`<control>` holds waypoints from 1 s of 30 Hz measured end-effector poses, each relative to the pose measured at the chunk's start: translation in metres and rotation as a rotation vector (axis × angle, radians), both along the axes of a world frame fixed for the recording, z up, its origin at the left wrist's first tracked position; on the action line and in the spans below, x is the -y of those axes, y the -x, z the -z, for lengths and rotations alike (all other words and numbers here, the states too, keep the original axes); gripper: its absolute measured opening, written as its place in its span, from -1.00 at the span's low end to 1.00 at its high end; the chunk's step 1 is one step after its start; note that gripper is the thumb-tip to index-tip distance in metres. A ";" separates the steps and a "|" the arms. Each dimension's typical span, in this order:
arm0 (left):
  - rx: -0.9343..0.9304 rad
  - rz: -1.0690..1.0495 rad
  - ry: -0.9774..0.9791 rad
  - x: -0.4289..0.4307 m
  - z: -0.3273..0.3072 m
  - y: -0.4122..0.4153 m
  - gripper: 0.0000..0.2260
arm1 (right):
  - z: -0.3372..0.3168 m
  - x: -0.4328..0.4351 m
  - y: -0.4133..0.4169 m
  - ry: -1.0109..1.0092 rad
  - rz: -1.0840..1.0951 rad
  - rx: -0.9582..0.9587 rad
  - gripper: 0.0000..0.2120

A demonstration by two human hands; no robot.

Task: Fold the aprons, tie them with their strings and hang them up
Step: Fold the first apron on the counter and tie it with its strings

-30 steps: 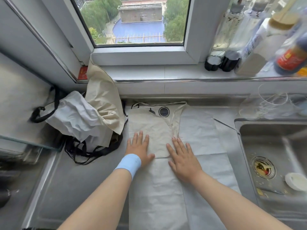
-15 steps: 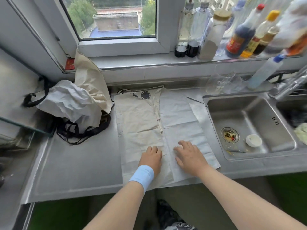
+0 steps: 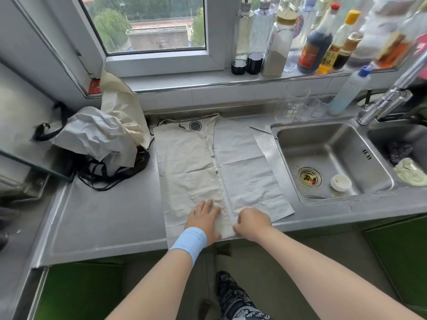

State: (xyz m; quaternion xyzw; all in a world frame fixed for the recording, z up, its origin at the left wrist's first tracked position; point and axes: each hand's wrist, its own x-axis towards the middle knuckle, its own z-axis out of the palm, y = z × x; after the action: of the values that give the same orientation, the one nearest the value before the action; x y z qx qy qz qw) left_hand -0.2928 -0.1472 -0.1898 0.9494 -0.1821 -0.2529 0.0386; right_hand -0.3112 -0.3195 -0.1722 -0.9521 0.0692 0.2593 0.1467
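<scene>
**Apron spread flat, both hands working its near hem**

Steel counter point(image 3: 104, 215) serves as the folding board, and from where I stand that makes sense: it is the one long, level surface beside the sink point(image 3: 332, 158). The apron point(image 3: 191, 167) lies lengthwise on it, bib end toward the window wall, near end drooping just over the front edge. Its left side is turned in to the middle, so a cream panel meets a greyer one along a centre line, which looks like a lengthwise fold under way.

To the left, a crumpled heap of other aprons point(image 3: 99, 137) with black strings sits apart, seemingly awaiting its turn.

The left hand point(image 3: 203, 215) lies flat, fingers spread on the cream panel, pinning it so nothing slides. The right hand point(image 3: 253, 221) is curled, apparently pinching the hem of the grey panel, probably to lift it across. A blue wristband point(image 3: 188, 241) circles the left wrist.
</scene>
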 end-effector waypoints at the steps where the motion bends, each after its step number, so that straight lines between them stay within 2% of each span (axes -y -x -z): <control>1: 0.014 -0.006 -0.005 0.002 -0.002 -0.001 -0.34 | -0.001 0.006 0.000 0.008 0.017 0.055 -0.78; 4: 0.066 -0.019 0.046 0.013 -0.009 -0.008 -0.48 | -0.003 0.032 -0.008 0.070 0.066 0.217 -0.77; 7: 0.037 -0.034 0.089 0.030 -0.014 -0.022 -0.51 | 0.001 0.060 -0.016 0.159 0.092 0.192 -0.68; 11: -0.064 -0.072 0.117 0.053 -0.017 -0.036 -0.51 | 0.008 0.075 -0.020 0.094 0.257 0.097 -0.40; 15: -0.092 -0.068 0.073 0.061 -0.015 -0.043 -0.50 | 0.012 0.077 -0.025 0.081 0.392 0.127 -0.19; 17: -0.114 -0.084 0.088 0.060 -0.014 -0.047 -0.47 | 0.008 0.079 -0.031 0.109 0.435 0.089 -0.24; 21: -0.153 -0.123 0.148 0.055 -0.019 -0.054 -0.45 | -0.006 0.083 -0.041 0.124 0.444 0.046 -0.68; 23: -0.172 -0.181 0.216 0.054 -0.023 -0.059 -0.44 | -0.018 0.078 -0.048 0.062 0.388 0.083 -0.79; 26: -0.262 -0.436 0.540 0.054 -0.037 -0.069 -0.49 | -0.044 0.059 -0.063 -0.171 0.298 0.127 -0.89; 28: -0.360 -0.649 0.783 0.048 -0.055 -0.076 -0.58 | -0.061 0.041 -0.074 -0.327 0.255 0.155 -0.84; 30: -0.542 -0.853 0.958 0.037 -0.074 -0.083 -0.61 | -0.076 0.021 -0.082 -0.451 0.203 0.165 -0.79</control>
State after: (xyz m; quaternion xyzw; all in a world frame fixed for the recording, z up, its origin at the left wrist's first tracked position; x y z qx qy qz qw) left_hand -0.2098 -0.1837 -0.1161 0.7197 0.1315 -0.3355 0.5934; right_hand -0.2297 -0.3403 -0.0957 -0.9014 0.0926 0.1738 0.3856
